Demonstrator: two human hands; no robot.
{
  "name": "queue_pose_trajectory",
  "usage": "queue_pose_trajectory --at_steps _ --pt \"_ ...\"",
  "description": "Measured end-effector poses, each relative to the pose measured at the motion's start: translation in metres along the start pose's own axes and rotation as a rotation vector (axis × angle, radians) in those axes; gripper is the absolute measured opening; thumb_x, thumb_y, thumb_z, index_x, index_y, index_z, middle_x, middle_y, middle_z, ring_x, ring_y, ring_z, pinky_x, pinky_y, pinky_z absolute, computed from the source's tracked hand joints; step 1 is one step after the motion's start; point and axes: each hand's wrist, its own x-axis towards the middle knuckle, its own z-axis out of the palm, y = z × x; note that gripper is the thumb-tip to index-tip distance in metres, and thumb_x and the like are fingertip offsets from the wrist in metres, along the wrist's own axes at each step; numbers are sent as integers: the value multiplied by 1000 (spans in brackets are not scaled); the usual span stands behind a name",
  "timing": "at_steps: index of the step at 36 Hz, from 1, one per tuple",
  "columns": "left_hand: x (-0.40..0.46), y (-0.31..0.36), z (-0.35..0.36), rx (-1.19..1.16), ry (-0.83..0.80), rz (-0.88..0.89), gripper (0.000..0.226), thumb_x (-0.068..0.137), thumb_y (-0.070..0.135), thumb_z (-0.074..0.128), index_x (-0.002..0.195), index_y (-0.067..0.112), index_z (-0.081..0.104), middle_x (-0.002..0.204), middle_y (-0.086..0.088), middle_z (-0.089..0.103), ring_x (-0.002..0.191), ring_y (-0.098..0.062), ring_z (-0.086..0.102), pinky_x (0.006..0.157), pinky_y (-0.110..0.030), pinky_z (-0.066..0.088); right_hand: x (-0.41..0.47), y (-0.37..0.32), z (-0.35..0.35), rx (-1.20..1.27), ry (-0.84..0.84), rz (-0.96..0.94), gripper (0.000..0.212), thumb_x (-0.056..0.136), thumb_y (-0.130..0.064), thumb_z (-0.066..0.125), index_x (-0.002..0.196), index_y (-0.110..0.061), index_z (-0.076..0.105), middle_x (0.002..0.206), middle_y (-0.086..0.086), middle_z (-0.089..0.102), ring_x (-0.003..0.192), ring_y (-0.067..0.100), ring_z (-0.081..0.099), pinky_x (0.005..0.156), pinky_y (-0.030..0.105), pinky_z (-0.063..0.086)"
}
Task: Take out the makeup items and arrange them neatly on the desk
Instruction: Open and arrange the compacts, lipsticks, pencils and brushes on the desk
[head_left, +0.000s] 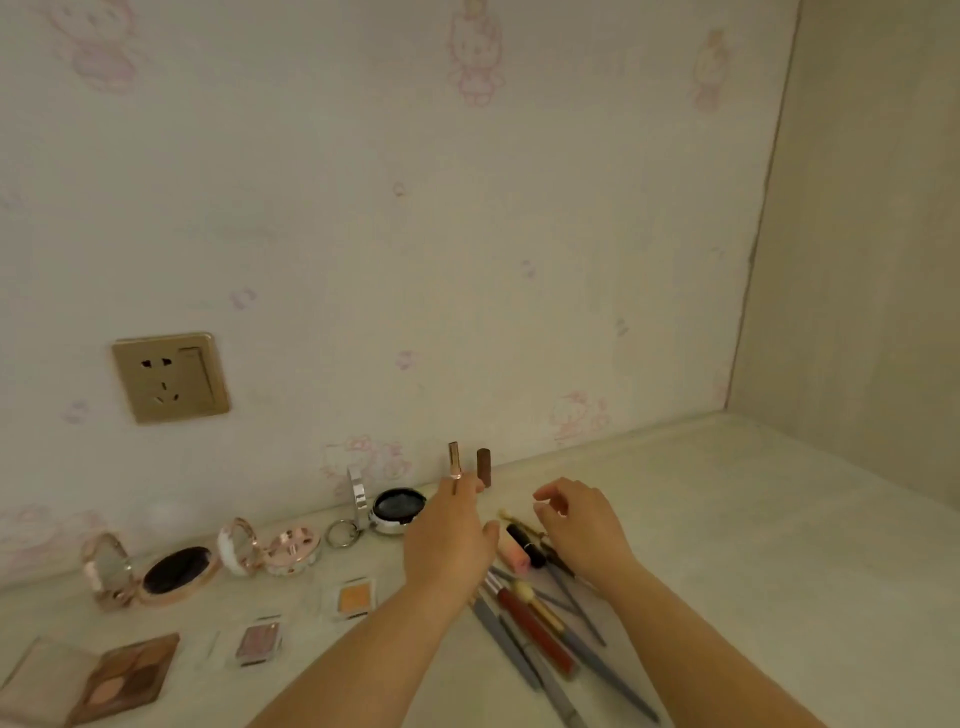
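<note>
Near the wall socket (170, 378), on the pale matte worktop (727, 519), much is already laid out: round shiny compacts (176, 571) stand open in a row, and flat square palettes (124, 675) lie in front. Right of the socket, the left hand (449, 535) pinches a thin gold tube (454, 465) upright beside a brown cylinder (484, 466). The right hand (579, 519) hovers loosely curled, holding nothing, over the untidy heap of slim brushes and pencils (540, 629) that I judge is left to sort.

A gold wall socket (170, 378) sits low on pale wallpaper (467, 234) printed with faint pink cartoon figures (bunny-like). A plain beige side panel (862, 260) meets it at right.
</note>
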Motion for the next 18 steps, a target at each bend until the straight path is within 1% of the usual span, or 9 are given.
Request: queue_pose_trajectory --at_steps 1,3,6,8,10,12,14,16,18 --pt "-7 4 1 -9 -6 12 36 90 34 54 125 28 46 123 8 51 104 -13 57 81 -31 49 -7 1 -4 -7 47 -31 19 93 -22 50 107 -21 63 99 -5 59 99 14 52 81 24 42" --pt "-23 10 5 -9 -17 34 28 91 33 50 119 29 51 118 10 53 101 -12 58 81 -32 49 -22 3 -11 7 137 -56 18 93 -19 49 101 -20 65 91 -8 58 95 15 53 76 23 40" --pt "-47 16 13 -31 3 63 22 93 37 46 113 32 56 110 12 56 97 -9 58 79 -29 50 -44 9 -19 37 220 -48 18 93 -16 49 97 -19 66 79 -14 53 90 15 55 74 24 42" --pt "-61 19 17 -58 25 76 21 94 36 46 113 35 55 110 15 55 97 -6 57 78 -23 48 -56 13 -24 44 233 -39 18 93 -15 48 96 -20 66 75 -20 48 89 14 53 73 23 40" --pt "-70 20 19 -84 47 68 23 93 33 48 115 35 55 110 15 55 97 -5 56 76 -20 45 -66 18 -26 43 235 -29 17 92 -16 49 94 -20 66 74 -20 47 88 14 52 73 23 37" --pt "-78 19 22 -128 67 22 22 91 31 51 112 34 57 107 14 57 96 -7 58 76 -23 47 -76 23 -27 39 225 -10 16 92 -17 50 91 -21 65 75 -17 49 88 13 50 72 23 35" --pt "-83 17 24 -166 91 -29 16 89 32 55 105 34 60 102 13 59 94 -8 59 75 -26 48 -85 28 -25 19 210 4 16 92 -18 50 90 -22 65 77 -13 51 88 13 49 71 23 35" --pt "-85 16 26 -189 104 -62 11 89 32 55 98 32 61 98 13 58 92 -9 58 76 -28 49 -89 30 -25 11 192 16 16 92 -18 50 92 -20 66 77 -12 50 89 15 50 72 25 36" --pt "-83 16 26 -204 123 -71 10 88 31 55 96 30 61 98 12 59 94 -10 56 76 -31 49 -87 29 -25 21 184 23 17 92 -18 50 92 -20 66 77 -12 51 89 15 50 72 24 36"
